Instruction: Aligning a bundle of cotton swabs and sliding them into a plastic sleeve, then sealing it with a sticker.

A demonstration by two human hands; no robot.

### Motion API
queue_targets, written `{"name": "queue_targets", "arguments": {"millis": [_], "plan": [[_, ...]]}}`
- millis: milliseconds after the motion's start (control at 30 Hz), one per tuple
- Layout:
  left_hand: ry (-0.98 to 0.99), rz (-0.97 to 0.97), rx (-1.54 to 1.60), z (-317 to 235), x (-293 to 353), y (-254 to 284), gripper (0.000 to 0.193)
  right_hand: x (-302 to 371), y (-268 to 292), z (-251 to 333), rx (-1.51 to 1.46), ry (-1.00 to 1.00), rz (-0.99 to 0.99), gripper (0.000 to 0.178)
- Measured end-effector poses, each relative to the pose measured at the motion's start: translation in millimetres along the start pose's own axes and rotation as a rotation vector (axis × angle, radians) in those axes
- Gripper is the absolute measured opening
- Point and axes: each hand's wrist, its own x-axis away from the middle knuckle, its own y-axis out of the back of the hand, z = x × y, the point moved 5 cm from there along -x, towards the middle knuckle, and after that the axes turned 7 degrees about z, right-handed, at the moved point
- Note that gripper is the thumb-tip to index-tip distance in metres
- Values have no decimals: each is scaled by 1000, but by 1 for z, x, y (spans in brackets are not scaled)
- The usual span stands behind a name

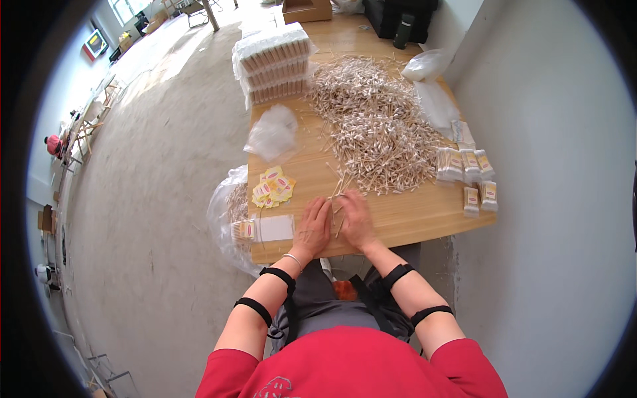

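Note:
My left hand (pixel 315 224) is low over the near part of the wooden table, its fingers drawn together and curled at the tips. Close beside it, my right hand (pixel 355 219) has bent fingers angled inward. Several cotton swabs (pixel 337 222) lie between the two hands, and the fingers of both close in on them; how many are gripped is hidden. Just beyond my fingertips begins a big heap of loose cotton swabs (pixel 378 126). Left of my left hand are a pile of yellow-and-white cards (pixel 273 188) and a clear bag of swabs with a yellow card (pixel 244 230).
Stacked packs of swabs (pixel 275 63) stand at the table's far left, above clear plastic bags (pixel 272 132). Small filled packs (pixel 470 166) line the right edge, near a white wall (pixel 557 199). A large plastic sack (pixel 229 205) of swabs hangs beside the left edge.

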Motion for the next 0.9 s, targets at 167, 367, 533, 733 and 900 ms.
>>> {"name": "queue_targets", "arguments": {"millis": [167,367,533,733,900], "plan": [[-42,2,34,-18,-7,13,45,-10,16,-34,288,-265,-172,34],[-86,-47,49,-9,-5,11,40,-15,-14,-17,200,-40,60,33],[-112,-64,110,-6,-7,9,35,-25,11,-49,474,-235,-100,30],[-84,-76,176,-12,-5,21,24,-36,8,-11,491,-234,-142,34],[-114,-125,174,-7,-3,14,22,-43,-12,-9,339,-237,-22,29]]}}
